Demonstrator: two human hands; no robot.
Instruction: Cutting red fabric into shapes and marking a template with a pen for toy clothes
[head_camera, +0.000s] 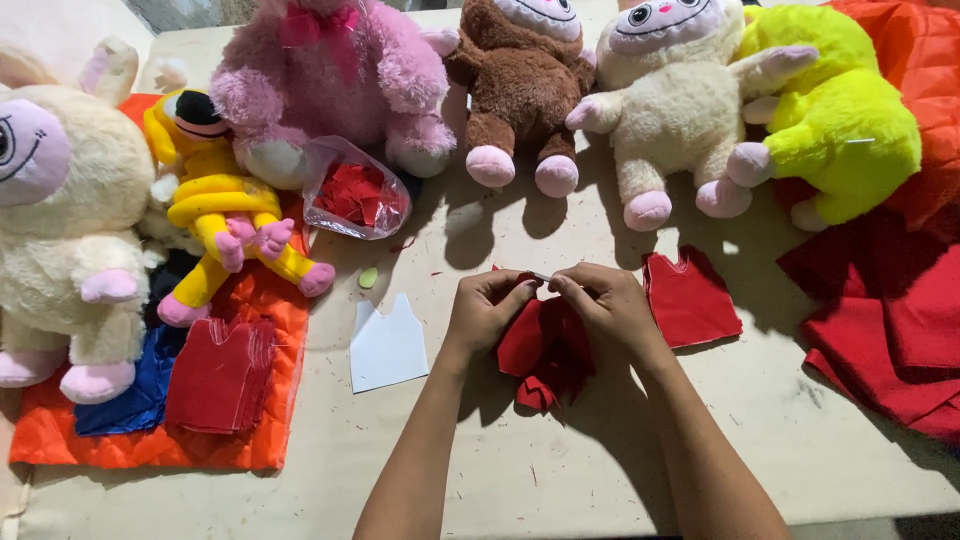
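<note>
at the middle of the pale surface (600, 470), item 1: left hand (485, 310) and right hand (605, 305), fingers of both pinched shut on a bunched piece of red fabric (540, 350), which lies on the surface under the hands; a thin pale sliver, possibly a needle or pin, shows between the fingertips, too small to confirm. risk, judged: if that sliver is sharp, a slip could prick a finger; the crumpled folds could shift in so fine a pinch, and loose red threads scattered about could catch. item 2: flat red cut piece (690, 298), just beside the right hand. item 3: white paper template (388, 348), near the left hand. item 4: stack of red cut pieces (220, 375) on an orange quilted cloth (255, 440), with blue fabric (140, 390) alongside. item 5: clear bag of red scraps (355, 195). item 6: plush toys along the far edge: cream (60, 230), yellow (215, 205), pink (330, 80), brown (520, 90), cream (670, 110), neon yellow-green (840, 120). item 7: heap of red cloth (890, 320) at right. obstruction: toy feet crowd the space beyond the hands; near side open.
</note>
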